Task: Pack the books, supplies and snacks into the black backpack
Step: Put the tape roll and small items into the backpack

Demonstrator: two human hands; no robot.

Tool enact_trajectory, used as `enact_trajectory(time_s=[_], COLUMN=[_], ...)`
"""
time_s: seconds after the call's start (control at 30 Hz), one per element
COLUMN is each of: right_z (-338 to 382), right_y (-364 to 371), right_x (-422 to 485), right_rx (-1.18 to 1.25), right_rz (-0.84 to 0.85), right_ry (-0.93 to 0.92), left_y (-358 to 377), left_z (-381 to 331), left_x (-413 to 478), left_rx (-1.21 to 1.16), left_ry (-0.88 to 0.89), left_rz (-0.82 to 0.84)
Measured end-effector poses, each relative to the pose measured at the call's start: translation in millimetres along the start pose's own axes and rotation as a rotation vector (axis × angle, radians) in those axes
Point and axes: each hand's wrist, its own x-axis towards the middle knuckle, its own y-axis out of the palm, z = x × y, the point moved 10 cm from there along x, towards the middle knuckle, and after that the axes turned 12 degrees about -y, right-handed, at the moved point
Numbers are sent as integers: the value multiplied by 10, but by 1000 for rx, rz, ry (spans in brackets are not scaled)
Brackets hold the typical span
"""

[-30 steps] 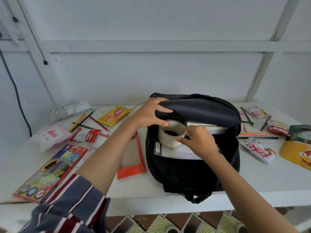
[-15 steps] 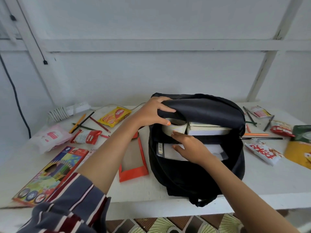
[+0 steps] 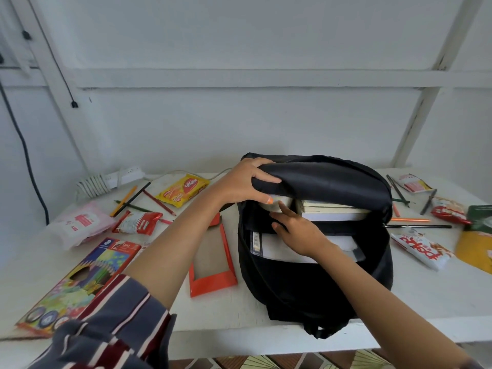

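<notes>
While left hand grips the black backpack by its lifted front flap, fingers curled over the edge, right hand sits inside the mouth, fingers nearly straight, tips on a pale tape roll, holding nothing. Bag is matte black, flat on white table at near edge. Long axis near-to-far, mouth gaping up at camera. Stacked books beside the roll.

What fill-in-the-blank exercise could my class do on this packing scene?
1. The left hand holds open the ____ backpack.
2. The books lie ____ the backpack.
3. The pencil box lies on the table's ____ side.
Missing words: black; inside; left.
</notes>
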Motion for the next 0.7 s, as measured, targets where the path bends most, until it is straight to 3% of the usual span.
enact_trajectory(time_s=[0.33,0.7], right_z=[-68,304], right_y=[-9,-29], right_x=[230,-271], right_rx=[118,232], right_rz=[-1,112], right_ry=[7,-105], left_y=[1,270], left_z=[-4,78], left_x=[-23,-231], left_rx=[-9,-14], left_ry=[-10,-55], left_rz=[-1,46])
